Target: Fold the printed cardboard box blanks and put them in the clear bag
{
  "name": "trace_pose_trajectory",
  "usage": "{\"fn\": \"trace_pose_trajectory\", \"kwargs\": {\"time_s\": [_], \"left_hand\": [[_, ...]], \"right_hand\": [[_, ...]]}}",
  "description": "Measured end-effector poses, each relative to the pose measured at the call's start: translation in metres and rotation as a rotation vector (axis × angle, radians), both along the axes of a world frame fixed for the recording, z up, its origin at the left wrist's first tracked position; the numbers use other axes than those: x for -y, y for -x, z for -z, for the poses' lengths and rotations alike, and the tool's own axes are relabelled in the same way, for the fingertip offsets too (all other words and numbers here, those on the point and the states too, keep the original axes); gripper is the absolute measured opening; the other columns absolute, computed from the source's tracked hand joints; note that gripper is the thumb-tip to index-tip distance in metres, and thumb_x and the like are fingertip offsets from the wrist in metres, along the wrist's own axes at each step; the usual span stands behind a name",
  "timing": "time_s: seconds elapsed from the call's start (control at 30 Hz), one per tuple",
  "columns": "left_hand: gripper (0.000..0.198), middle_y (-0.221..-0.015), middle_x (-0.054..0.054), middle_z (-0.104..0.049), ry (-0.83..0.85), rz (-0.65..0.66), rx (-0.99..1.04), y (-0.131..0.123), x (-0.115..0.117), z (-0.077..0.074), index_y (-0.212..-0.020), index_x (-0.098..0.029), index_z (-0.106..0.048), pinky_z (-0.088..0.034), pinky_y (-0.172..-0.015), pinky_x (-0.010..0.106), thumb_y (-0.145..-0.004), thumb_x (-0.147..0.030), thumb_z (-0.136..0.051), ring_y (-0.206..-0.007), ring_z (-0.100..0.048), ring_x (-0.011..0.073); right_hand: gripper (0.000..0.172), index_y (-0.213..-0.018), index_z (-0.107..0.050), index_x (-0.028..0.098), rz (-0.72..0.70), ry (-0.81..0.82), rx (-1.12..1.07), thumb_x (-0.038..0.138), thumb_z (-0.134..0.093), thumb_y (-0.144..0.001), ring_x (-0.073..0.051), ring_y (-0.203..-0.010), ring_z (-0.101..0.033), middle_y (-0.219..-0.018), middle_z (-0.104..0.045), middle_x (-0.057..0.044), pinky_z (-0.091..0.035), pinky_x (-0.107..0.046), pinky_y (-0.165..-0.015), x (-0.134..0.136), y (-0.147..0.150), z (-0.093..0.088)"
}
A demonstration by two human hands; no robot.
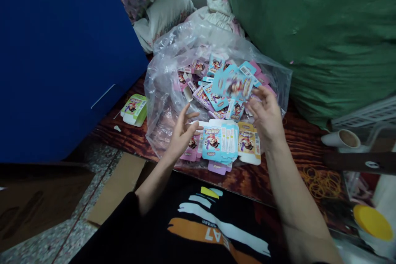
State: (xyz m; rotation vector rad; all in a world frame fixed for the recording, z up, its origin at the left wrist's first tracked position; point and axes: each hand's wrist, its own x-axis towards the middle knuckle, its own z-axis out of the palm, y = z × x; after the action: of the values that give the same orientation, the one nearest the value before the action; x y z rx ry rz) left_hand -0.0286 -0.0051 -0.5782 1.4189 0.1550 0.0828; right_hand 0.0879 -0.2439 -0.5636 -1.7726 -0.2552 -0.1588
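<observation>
My left hand (183, 132) is open, fingers apart, at the upper left edge of a stack of flattened light-blue cartons (215, 140) with a cartoon figure. Whether its fingertips touch the stack I cannot tell. Over the plastic bag, a light-blue carton (232, 84) is smeared by motion. My right hand (266, 111) is just right of it, fingers loosely curved and apart; the carton appears free of them. Flat pink cartons (190, 153) and yellow cartons (249, 142) flank the blue stack. Folded blue, purple and pink boxes (202, 99) fill the clear bag (163, 90).
A green and white carton (134, 109) lies left of the bag on the wooden table (130, 140). Rubber bands (321, 181), a paper cup (342, 139) and a yellow lid (373, 222) are at right. A blue panel (62, 62) and a big green sack (318, 37) flank the bag.
</observation>
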Motion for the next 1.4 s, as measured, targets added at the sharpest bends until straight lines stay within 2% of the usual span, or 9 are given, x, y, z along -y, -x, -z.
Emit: {"fn": "trace_pose_trajectory", "kwargs": {"time_s": [0.23,0.37,0.57,0.63,0.8,0.9,1.0,1.13,1.4], "left_hand": [[0.059,-0.129,0.013,-0.064,0.044,0.046,-0.119,0.004,0.0,0.014,-0.137,-0.02,-0.055,-0.059,-0.074,0.028,-0.085,-0.041,-0.073,-0.086,-0.071,0.0165],[0.048,-0.123,0.012,-0.068,-0.065,0.118,-0.073,0.0,0.006,0.015,-0.131,-0.018,-0.061,-0.056,-0.072,0.027,-0.087,-0.035,-0.07,-0.085,-0.069,0.0161],[0.044,-0.13,0.013,-0.068,-0.2,0.092,-0.015,0.003,0.003,0.001,-0.132,-0.019,-0.062,-0.056,-0.089,0.033,-0.091,-0.033,-0.066,-0.11,-0.067,0.0235],[0.052,-0.14,0.013,-0.062,-0.171,0.155,0.015,0.006,0.001,-0.004,-0.137,-0.022,-0.06,-0.051,-0.102,0.038,-0.088,-0.036,-0.071,-0.127,-0.06,0.027],[0.074,-0.131,0.011,-0.067,0.201,0.801,-0.03,0.004,0.005,-0.001,-0.131,-0.022,-0.065,-0.047,-0.106,0.042,-0.07,-0.058,-0.084,-0.125,-0.061,0.0297],[0.072,-0.11,0.01,-0.073,0.343,0.961,-0.106,0.002,0.017,0.006,-0.112,-0.016,-0.073,-0.051,-0.095,0.039,-0.062,-0.066,-0.086,-0.104,-0.067,0.0267],[0.058,-0.096,0.008,-0.072,0.344,0.869,-0.174,0.003,0.029,0.006,-0.098,-0.014,-0.073,-0.051,-0.082,0.032,-0.061,-0.054,-0.091,-0.086,-0.065,0.0191],[0.059,-0.089,0.006,-0.072,0.35,0.593,-0.296,0.007,0.038,0.004,-0.097,-0.012,-0.073,-0.05,-0.077,0.03,-0.055,-0.049,-0.095,-0.078,-0.063,0.0163],[0.064,-0.085,0.007,-0.072,0.218,0.368,-0.182,0.008,0.047,0.016,-0.094,-0.012,-0.073,-0.053,-0.079,0.032,-0.075,-0.073,-0.072,-0.084,-0.067,0.0215]], "right_hand": [[0.063,-0.137,-0.059,0.026,-0.353,0.839,0.197,0.048,-0.078,-0.081,-0.042,-0.151,-0.029,-0.158,-0.043,-0.016,-0.029,-0.067,-0.118,-0.01,0.05,0.027],[0.066,-0.131,-0.058,0.02,-0.401,1.04,0.178,0.035,-0.086,-0.073,-0.045,-0.151,-0.028,-0.158,-0.042,-0.021,-0.031,-0.07,-0.115,-0.026,0.067,0.041],[0.012,-0.092,-0.06,0.022,-0.319,0.784,0.296,0.022,-0.07,-0.086,-0.039,-0.141,-0.044,-0.14,-0.06,-0.016,-0.04,-0.063,-0.109,-0.025,0.058,0.02],[0.011,-0.083,-0.059,0.023,-0.291,0.62,0.302,0.025,-0.065,-0.092,-0.035,-0.135,-0.049,-0.135,-0.064,-0.013,-0.041,-0.06,-0.108,-0.022,0.062,0.003],[0.011,-0.082,-0.065,0.024,-0.335,0.317,0.287,0.028,-0.07,-0.091,-0.029,-0.137,-0.049,-0.139,-0.063,-0.007,-0.037,-0.052,-0.114,-0.025,0.081,-0.04],[0.018,-0.075,-0.064,0.023,-0.423,0.208,0.2,0.028,-0.069,-0.092,-0.027,-0.135,-0.053,-0.132,-0.069,-0.005,-0.038,-0.047,-0.113,-0.026,0.084,-0.047],[0.027,-0.072,-0.068,0.023,-0.439,0.073,0.05,0.034,-0.063,-0.097,-0.025,-0.123,-0.061,-0.122,-0.073,-0.005,-0.044,-0.043,-0.106,-0.019,0.082,-0.036],[0.027,-0.096,-0.079,0.028,-0.219,-0.136,-0.087,0.049,-0.061,-0.096,-0.026,-0.119,-0.064,-0.119,-0.073,-0.005,-0.047,-0.042,-0.102,-0.012,0.087,-0.011],[0.02,-0.095,-0.082,0.027,-0.176,0.104,-0.06,0.039,-0.065,-0.092,-0.023,-0.09,-0.069,-0.091,-0.076,-0.004,-0.054,-0.037,-0.083,-0.015,0.095,-0.008]]}}
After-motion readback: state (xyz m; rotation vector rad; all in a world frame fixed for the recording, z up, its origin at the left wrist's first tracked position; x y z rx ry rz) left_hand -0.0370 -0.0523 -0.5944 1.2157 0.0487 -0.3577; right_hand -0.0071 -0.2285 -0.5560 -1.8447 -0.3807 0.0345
